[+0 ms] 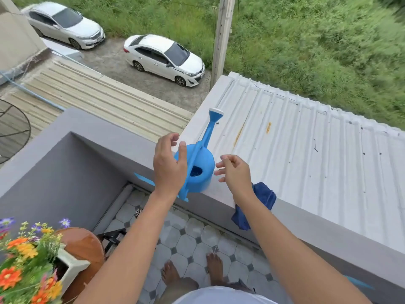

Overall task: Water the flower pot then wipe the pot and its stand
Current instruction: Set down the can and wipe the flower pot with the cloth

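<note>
A blue watering can (202, 165) stands on top of the grey balcony wall (105, 132), its spout pointing away over the roof. My left hand (168, 163) hovers over its handle side, fingers apart, with the thumb near the can's rim. Just right of the can, my right hand (235, 174) is open and holds nothing. A dark blue cloth (264, 195) hangs over the wall edge behind my right wrist. At the lower left, a white square flower pot (71, 265) with orange and purple flowers sits on a round brown wooden stand (84, 243).
A white corrugated metal roof (306, 150) runs beyond the wall. The balcony floor has grey patterned tiles (188, 238) with a drain by the corner, and my bare feet stand on it. Two white cars are parked far below.
</note>
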`<move>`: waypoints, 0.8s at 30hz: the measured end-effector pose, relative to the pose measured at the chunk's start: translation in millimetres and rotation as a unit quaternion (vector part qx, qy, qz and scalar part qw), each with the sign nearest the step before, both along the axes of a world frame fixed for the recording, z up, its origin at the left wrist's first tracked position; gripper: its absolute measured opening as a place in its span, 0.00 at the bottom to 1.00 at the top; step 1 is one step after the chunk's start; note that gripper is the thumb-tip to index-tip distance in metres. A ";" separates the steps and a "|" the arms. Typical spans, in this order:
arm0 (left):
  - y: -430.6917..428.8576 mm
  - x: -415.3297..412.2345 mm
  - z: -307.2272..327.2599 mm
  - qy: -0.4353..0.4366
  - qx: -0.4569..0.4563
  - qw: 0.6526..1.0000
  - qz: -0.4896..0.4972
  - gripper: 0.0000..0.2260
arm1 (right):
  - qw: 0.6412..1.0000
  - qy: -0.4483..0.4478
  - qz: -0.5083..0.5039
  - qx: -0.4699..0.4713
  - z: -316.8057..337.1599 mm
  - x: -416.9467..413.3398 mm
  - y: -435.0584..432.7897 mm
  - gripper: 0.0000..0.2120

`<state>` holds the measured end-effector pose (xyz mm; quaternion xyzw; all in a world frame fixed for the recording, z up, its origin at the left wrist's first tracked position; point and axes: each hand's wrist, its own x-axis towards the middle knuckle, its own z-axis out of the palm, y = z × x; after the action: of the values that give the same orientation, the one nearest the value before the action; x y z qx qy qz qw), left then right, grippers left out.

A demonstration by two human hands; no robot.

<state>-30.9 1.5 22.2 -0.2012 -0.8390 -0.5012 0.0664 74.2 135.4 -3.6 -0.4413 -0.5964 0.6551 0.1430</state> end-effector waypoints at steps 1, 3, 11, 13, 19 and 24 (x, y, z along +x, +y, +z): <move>9.6 11.8 10.4 0.030 0.015 0.999 -0.020 0.10 | 1.000 -0.009 -0.015 0.011 -5.9 13.0 10.3 0.08; 31.5 38.6 20.2 0.042 0.021 0.995 -0.092 0.08 | 0.998 -0.040 -0.037 0.031 -17.6 39.2 28.3 0.09; 88.3 135.0 -92.9 -0.289 -0.159 0.929 -0.167 0.09 | 0.962 -0.183 0.106 0.175 -76.3 128.6 61.9 0.21; 90.2 154.8 -112.3 -0.322 -0.178 0.916 -0.159 0.14 | 0.949 -0.198 0.153 0.191 -86.0 142.3 65.7 0.23; 108.4 161.3 -116.0 -0.429 -0.184 0.873 -0.141 0.09 | 0.940 -0.190 0.209 0.192 -92.9 154.5 70.9 0.33; 91.9 154.1 -99.4 -0.446 -0.140 0.858 -0.213 0.08 | 0.941 -0.139 0.266 0.156 -81.3 157.9 72.8 0.40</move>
<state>123.2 93.4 -77.2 -0.1369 -0.7771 -0.4164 -0.4516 232.1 208.2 -84.9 -0.3252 -0.8006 0.5004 -0.0534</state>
